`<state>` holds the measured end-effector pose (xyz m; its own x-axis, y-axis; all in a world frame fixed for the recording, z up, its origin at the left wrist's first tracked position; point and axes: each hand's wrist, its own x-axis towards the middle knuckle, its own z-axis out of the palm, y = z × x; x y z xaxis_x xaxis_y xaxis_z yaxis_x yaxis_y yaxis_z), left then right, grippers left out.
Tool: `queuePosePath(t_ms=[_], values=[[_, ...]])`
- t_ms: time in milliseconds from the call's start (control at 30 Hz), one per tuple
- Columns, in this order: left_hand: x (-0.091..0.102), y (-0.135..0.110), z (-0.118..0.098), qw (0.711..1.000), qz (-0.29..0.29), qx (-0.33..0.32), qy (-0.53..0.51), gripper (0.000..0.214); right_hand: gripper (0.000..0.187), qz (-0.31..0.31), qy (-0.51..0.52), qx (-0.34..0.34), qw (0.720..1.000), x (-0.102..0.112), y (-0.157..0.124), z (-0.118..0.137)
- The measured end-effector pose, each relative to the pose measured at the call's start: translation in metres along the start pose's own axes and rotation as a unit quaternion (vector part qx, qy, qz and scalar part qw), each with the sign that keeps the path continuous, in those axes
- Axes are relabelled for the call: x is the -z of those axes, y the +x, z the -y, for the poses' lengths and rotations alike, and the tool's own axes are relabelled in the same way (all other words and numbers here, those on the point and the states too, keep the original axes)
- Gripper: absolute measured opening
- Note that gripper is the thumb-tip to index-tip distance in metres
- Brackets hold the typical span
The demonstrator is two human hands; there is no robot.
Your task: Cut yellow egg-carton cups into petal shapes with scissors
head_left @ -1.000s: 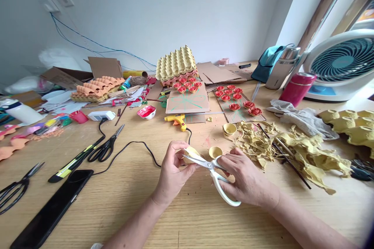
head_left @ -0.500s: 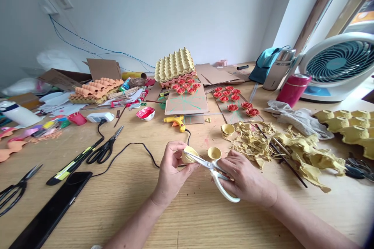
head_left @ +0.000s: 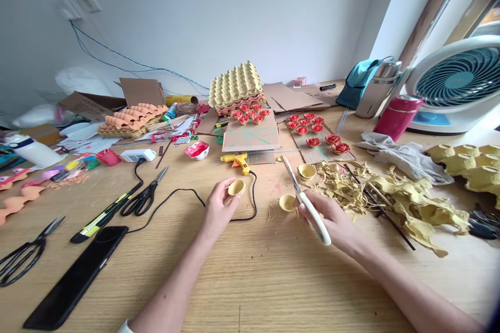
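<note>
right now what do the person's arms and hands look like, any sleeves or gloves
The left hand and right hand are bare: no gloves, and no ring, watch or bracelet shows. Both forearms are uncovered; only a sliver of white sleeve shows on the left arm at the bottom edge.

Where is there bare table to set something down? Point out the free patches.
Widest bare wood: the near table, on the near side of the left hand and right hand, bordered left by the black phone. A smaller patch lies near-right, below the yellow scraps. Crowded: farther back, around the glue gun and red roses.
</note>
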<state>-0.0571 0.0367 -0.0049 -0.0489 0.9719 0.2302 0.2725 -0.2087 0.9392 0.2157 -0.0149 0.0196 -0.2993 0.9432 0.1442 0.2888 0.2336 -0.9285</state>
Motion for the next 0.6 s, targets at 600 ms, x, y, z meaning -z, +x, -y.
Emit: queuePosePath(t_ms=[600], values=[[-0.014, -0.015, -0.019, 0.907, 0.047, -0.280, 0.310, 0.051, 0.051, -0.078, 0.257, -0.062, 0.961, 0.012, 0.003, 0.005]])
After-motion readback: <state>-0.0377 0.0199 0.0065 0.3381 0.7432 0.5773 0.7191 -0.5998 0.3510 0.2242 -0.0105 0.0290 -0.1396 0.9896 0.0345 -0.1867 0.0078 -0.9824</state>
